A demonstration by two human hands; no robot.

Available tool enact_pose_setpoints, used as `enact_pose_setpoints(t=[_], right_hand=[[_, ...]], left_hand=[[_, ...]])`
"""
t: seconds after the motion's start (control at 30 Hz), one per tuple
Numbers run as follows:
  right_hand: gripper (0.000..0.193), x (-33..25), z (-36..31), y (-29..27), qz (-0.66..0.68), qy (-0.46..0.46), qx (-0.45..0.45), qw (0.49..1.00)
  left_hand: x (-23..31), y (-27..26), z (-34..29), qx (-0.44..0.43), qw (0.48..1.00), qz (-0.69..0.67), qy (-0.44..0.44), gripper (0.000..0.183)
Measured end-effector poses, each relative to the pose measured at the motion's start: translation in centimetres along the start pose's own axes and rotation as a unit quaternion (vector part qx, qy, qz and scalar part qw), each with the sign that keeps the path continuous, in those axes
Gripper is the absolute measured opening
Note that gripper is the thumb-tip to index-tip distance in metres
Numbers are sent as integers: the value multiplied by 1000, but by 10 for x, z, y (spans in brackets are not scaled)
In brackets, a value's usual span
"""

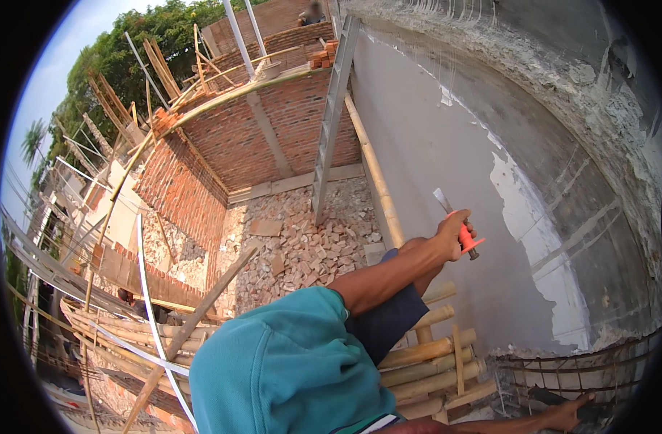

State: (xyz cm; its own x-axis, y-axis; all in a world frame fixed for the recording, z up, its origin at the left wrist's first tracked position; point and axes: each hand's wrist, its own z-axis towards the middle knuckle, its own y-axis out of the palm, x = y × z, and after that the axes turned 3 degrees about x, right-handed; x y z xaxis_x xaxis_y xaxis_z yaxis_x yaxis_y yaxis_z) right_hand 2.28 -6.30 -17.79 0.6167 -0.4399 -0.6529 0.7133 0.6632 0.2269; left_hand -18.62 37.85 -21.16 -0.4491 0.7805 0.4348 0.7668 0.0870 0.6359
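My left hand (pixel 455 235) is closed round the orange grip of a chisel (pixel 467 235) with a round hand guard. Its flat metal blade slants up and to the left in front of the grey plastered wall (pixel 432 145), and its dark butt end sticks out below the guard. Whether the blade touches the wall I cannot tell. At the lower right, my right arm stretches out sideways, and my right hand (pixel 566 414) is closed on a dark tool (pixel 546 395) that looks like a hammer, partly lost in the shadowed rim.
Bamboo poles (pixel 425 369) form a platform beside me. A metal ladder (pixel 336 119) leans beyond. Far below lies brick rubble (pixel 309 246) between brick walls (pixel 287 116). Exposed rebar (pixel 533 372) juts below the wall's peeling white patch (pixel 530 231). A wooden pole (pixel 208 304) crosses at left.
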Motion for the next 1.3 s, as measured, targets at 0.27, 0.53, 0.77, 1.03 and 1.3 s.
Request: enact_pose_setpoints(t=[0.27,0.53,0.77,1.03,1.3], right_hand=[[54,55,8,2,-86,172,-30,981],[60,60,5,8,-12,160,6,987],[46,22,4,3,-29,213,-33,976],[41,24,2,6,-14,190,4,982],[41,41,5,5,-16,217,-4,976]], left_hand=[[8,-5,6,0,1000,-4,-16,22],[0,-4,8,-3,998,-48,-35,21],[-5,-4,7,-13,998,-39,-43,21],[-4,-7,10,-9,999,-36,-30,19],[-1,-9,11,-21,998,-46,-38,19]])
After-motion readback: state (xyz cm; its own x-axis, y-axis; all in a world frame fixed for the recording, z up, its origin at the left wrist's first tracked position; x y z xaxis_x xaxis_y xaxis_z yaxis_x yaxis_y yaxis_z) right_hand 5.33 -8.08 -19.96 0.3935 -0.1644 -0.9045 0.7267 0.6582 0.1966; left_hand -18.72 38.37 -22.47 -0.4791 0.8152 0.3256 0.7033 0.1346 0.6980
